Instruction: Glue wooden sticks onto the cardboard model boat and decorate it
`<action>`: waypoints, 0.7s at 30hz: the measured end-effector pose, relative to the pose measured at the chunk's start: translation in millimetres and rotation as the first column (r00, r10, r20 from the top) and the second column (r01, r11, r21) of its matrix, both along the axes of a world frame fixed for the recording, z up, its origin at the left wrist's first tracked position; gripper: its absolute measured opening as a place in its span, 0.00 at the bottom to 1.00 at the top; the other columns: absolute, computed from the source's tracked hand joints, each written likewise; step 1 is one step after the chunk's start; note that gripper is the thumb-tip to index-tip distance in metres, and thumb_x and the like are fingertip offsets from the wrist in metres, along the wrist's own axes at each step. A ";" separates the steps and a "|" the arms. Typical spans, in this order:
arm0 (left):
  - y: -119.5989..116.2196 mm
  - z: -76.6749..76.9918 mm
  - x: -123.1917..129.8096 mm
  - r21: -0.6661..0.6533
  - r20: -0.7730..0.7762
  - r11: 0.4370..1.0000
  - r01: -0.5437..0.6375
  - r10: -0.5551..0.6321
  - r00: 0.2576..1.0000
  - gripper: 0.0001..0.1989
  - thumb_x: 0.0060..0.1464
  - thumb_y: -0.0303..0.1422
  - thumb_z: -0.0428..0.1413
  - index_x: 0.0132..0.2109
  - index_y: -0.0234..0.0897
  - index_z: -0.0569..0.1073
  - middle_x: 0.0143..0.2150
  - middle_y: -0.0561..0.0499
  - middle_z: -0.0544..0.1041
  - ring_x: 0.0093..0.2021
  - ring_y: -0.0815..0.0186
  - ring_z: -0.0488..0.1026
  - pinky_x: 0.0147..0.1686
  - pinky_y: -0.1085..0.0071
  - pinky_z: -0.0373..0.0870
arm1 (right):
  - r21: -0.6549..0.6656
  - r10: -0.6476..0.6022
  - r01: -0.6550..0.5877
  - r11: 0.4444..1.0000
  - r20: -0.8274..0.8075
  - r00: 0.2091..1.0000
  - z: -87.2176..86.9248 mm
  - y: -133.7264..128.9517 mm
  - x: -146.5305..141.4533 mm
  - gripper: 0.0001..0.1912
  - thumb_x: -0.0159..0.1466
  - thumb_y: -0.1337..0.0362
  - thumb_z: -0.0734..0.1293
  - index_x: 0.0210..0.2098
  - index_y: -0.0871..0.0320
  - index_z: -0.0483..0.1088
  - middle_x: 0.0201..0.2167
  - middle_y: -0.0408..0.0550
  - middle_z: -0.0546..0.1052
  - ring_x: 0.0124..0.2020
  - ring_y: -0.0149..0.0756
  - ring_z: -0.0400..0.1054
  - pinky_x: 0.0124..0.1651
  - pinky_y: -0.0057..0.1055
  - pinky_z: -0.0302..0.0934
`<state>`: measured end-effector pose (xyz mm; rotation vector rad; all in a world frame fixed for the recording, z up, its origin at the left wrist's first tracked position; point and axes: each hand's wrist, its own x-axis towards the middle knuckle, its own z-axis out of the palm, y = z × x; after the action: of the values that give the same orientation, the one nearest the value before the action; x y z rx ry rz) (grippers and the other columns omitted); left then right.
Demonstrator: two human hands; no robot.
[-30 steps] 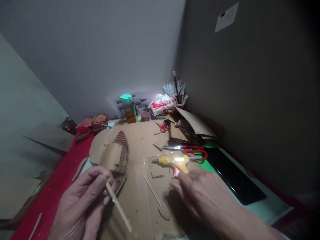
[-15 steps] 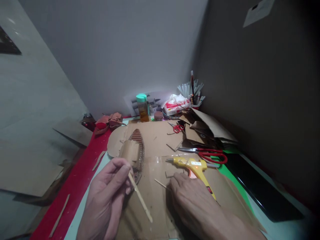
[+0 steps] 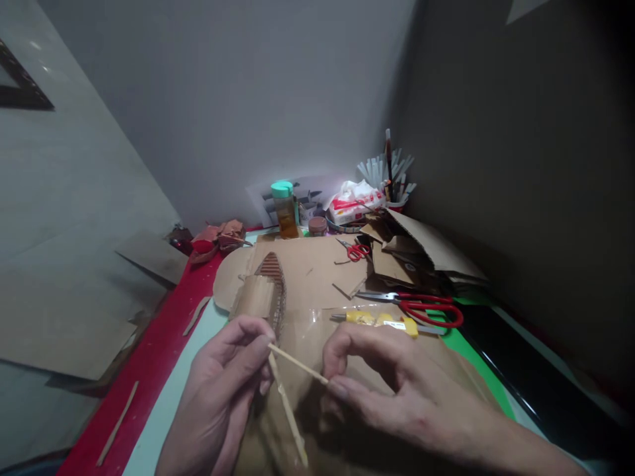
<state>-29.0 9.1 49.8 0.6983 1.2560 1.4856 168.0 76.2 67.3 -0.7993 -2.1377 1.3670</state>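
Along the far edge I can see a bottle with a green cap and amber liquid inside, and to its right a tissue pack with white tissue poking out of the top. Further right, a cup holds a bunch of pale sticks and one tall dark brush. The worktop is pale green, with a red strip along its left side and a cardboard sheet over the middle; grey walls meet in the corner behind. My left hand is pinched on the thick stick, which points toward the near side, its long axis leaning slightly right. My right hand, apart from the left, pinches the near right end of the thin stick, which slants from there to the left fingertips, above the cardboard and just nearer than the model boat
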 end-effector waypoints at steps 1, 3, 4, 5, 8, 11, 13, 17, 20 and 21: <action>-0.1 -0.8 0.6 -0.015 0.005 1.000 0.012 -0.012 1.000 0.11 0.47 0.37 0.70 0.31 0.39 0.76 0.27 0.57 0.69 0.25 0.74 0.61 0.24 0.82 0.64 | -0.049 0.000 -0.001 0.999 -0.021 1.000 -1.5 1.9 -1.1 0.06 0.62 0.70 0.68 0.29 0.56 0.70 0.25 0.35 0.74 0.27 0.24 0.66 0.29 0.17 0.58; 0.1 -2.4 1.3 -0.046 0.011 0.999 0.025 -0.025 1.000 0.10 0.48 0.37 0.69 0.32 0.40 0.77 0.26 0.56 0.69 0.25 0.73 0.62 0.25 0.82 0.65 | -0.118 -0.006 -0.001 0.993 -0.066 0.998 -5.7 5.7 -2.0 0.05 0.62 0.70 0.68 0.30 0.57 0.69 0.27 0.36 0.74 0.29 0.24 0.67 0.33 0.16 0.60; 0.5 -3.4 1.5 -0.059 0.010 0.998 0.023 -0.022 1.000 0.09 0.49 0.37 0.69 0.33 0.40 0.77 0.26 0.56 0.69 0.26 0.73 0.63 0.25 0.82 0.66 | -0.153 -0.002 -0.011 0.988 -0.084 0.996 -8.2 7.1 -2.0 0.05 0.63 0.70 0.68 0.30 0.58 0.70 0.27 0.37 0.74 0.30 0.24 0.67 0.34 0.17 0.61; 1.2 -4.4 1.5 -0.067 0.008 0.998 0.018 -0.017 1.000 0.09 0.50 0.36 0.69 0.33 0.40 0.77 0.27 0.56 0.69 0.26 0.73 0.63 0.26 0.83 0.66 | -0.196 0.008 -0.027 0.980 -0.095 0.995 -10.6 8.2 -1.9 0.04 0.63 0.69 0.68 0.31 0.58 0.69 0.28 0.37 0.74 0.30 0.25 0.67 0.34 0.18 0.61; 3.7 -8.2 1.2 -0.065 -0.015 0.998 0.021 -0.022 1.000 0.09 0.50 0.36 0.68 0.33 0.40 0.76 0.28 0.56 0.70 0.26 0.74 0.63 0.26 0.83 0.65 | -0.304 0.061 -0.088 0.948 -0.099 0.993 -15.7 8.5 -1.7 0.03 0.64 0.67 0.67 0.33 0.58 0.70 0.29 0.39 0.75 0.31 0.26 0.68 0.35 0.20 0.62; 4.1 -11.1 0.7 -0.098 -0.027 0.995 0.015 -0.018 0.999 0.09 0.51 0.37 0.68 0.33 0.40 0.76 0.29 0.55 0.71 0.27 0.73 0.65 0.28 0.81 0.67 | -0.268 0.092 -0.112 0.957 -0.085 0.992 -16.9 6.8 -2.2 0.02 0.62 0.69 0.67 0.32 0.58 0.71 0.29 0.39 0.75 0.31 0.27 0.68 0.36 0.21 0.61; 3.4 -11.5 0.9 -0.116 -0.022 0.993 0.018 -0.020 1.000 0.10 0.50 0.38 0.69 0.32 0.40 0.76 0.28 0.56 0.71 0.26 0.73 0.65 0.28 0.80 0.68 | -0.229 0.107 -0.119 0.966 -0.065 0.992 -16.8 6.2 -2.3 0.02 0.61 0.69 0.67 0.32 0.58 0.73 0.28 0.38 0.74 0.31 0.27 0.67 0.36 0.21 0.61; 3.6 -9.0 1.9 -0.120 -0.035 0.991 0.065 -0.069 0.997 0.08 0.51 0.37 0.68 0.33 0.42 0.76 0.29 0.56 0.70 0.27 0.72 0.66 0.28 0.80 0.67 | -0.196 0.120 -0.123 0.973 -0.027 0.992 -17.0 7.1 -1.4 0.02 0.61 0.68 0.67 0.32 0.58 0.73 0.29 0.37 0.73 0.31 0.26 0.66 0.36 0.20 0.60; 4.6 -7.1 2.1 -0.118 -0.049 0.990 0.079 -0.085 0.995 0.09 0.51 0.38 0.68 0.33 0.42 0.76 0.30 0.56 0.70 0.28 0.72 0.66 0.28 0.80 0.67 | -0.198 0.110 -0.112 0.974 -0.022 0.994 -17.0 8.1 -0.5 0.02 0.61 0.69 0.67 0.32 0.58 0.73 0.29 0.37 0.74 0.31 0.26 0.66 0.36 0.20 0.60; 4.6 -6.7 2.1 -0.118 -0.052 0.990 0.076 -0.083 0.995 0.09 0.50 0.38 0.68 0.32 0.41 0.76 0.30 0.56 0.70 0.28 0.72 0.66 0.27 0.80 0.67 | -0.206 0.108 -0.110 0.972 -0.021 0.994 -16.8 8.4 -0.5 0.03 0.61 0.69 0.66 0.32 0.58 0.73 0.29 0.37 0.74 0.31 0.26 0.66 0.36 0.20 0.60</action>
<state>-26.9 13.7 43.1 0.7092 1.3313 1.3251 167.5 84.5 50.5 -0.7602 -2.0821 1.6676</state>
